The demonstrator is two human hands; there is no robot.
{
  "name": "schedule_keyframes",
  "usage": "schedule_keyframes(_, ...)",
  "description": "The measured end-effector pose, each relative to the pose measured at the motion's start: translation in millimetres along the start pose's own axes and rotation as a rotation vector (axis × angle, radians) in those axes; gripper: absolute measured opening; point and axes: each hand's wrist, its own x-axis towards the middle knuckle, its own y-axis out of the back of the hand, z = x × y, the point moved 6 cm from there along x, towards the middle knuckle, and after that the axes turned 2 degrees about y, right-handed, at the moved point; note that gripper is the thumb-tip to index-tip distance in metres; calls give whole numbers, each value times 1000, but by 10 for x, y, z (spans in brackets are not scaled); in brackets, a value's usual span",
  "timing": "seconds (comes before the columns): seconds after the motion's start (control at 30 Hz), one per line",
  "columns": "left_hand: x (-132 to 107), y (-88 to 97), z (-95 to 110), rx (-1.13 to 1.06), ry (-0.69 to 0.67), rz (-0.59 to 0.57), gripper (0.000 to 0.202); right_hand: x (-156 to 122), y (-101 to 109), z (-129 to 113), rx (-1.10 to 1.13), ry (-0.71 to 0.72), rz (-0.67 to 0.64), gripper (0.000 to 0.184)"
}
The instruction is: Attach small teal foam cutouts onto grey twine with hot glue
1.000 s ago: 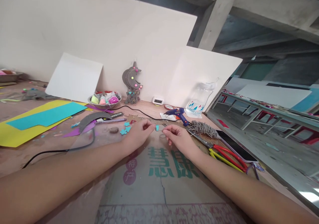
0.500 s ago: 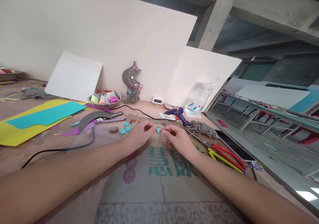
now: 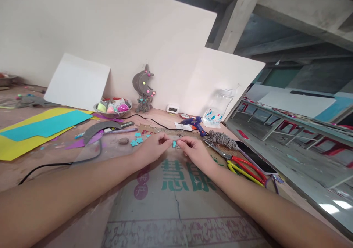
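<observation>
My left hand (image 3: 154, 148) and my right hand (image 3: 193, 150) meet over a printed cardboard sheet (image 3: 176, 200) on the table. Both pinch a tiny teal piece (image 3: 174, 144) between their fingertips. Small teal flower cutouts (image 3: 136, 141) lie just left of my left hand. A grey crescent cutout (image 3: 97, 128) rests further left. A blue glue gun (image 3: 193, 123) lies just behind my right hand, with a bundle of grey yarn (image 3: 220, 139) beside it.
Red and yellow scissors (image 3: 244, 167) and a dark phone (image 3: 255, 156) lie at right near the table edge. Teal and yellow sheets (image 3: 41, 128) are at left, a black cable (image 3: 68, 163) crosses the table. A bowl of colourful clay (image 3: 111, 108), a grey moon ornament (image 3: 143, 88) and a clear bottle (image 3: 216, 110) stand at the back.
My hands have drawn closer together around the teal piece. The view has shifted slightly, moving everything a little left.
</observation>
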Motion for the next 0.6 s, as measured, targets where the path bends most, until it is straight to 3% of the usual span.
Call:
schedule_keyframes(0.33, 5, -32, 10, -4, -38, -46, 28, -6, -43, 16, 90, -33, -44, 36)
schedule_keyframes(0.6, 41, 19, -88, -23, -24, 37, 28, -14, -16, 12, -63, 89, -64, 27)
